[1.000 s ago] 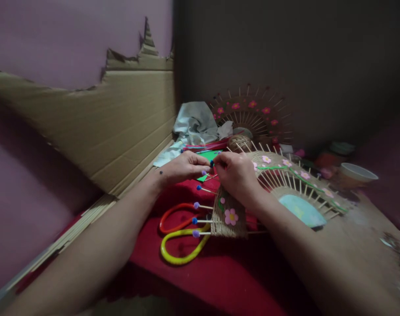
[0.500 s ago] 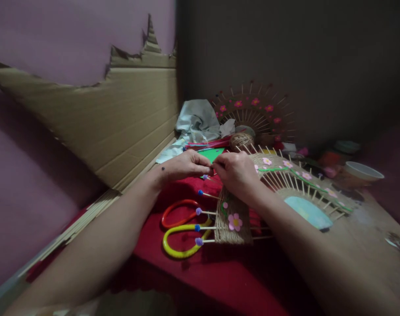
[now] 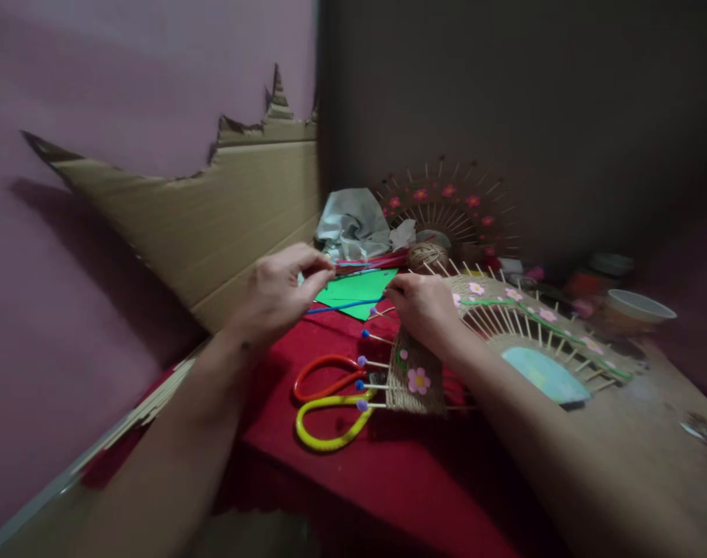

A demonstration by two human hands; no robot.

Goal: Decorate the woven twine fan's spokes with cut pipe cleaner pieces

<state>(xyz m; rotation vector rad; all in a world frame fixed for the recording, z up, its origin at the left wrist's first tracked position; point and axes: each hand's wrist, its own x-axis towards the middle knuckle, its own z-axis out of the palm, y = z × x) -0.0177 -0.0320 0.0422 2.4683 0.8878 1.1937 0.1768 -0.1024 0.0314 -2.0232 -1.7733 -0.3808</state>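
Note:
My right hand [image 3: 420, 306] is pinched at the right end of a thin blue strand [image 3: 353, 304], over the upper left edge of a twine-woven fan piece [image 3: 417, 399]. The strand runs left to beneath my left hand [image 3: 284, 291]. My left thumb and fingertips are pressed together above it; what they hold is too small to tell. Sticks tipped with blue and purple fuzzy balls [image 3: 362, 361] stick out from the piece's left edge. Pink flowers and green trim decorate its weave.
Red-handled [image 3: 307, 370] and yellow-handled scissors [image 3: 324, 444] lie on the red cloth [image 3: 342, 484]. Behind are green sheets [image 3: 353, 291], a twine ball [image 3: 428, 256] and another flowered fan [image 3: 446, 203]. Cardboard [image 3: 249, 201] leans at left; a plastic tub [image 3: 641, 304] stands right.
My left hand has moved left and up, away from my right hand, and turned. The blue strand now shows between them. My right hand stays near the fan's edge; the view has shifted slightly.

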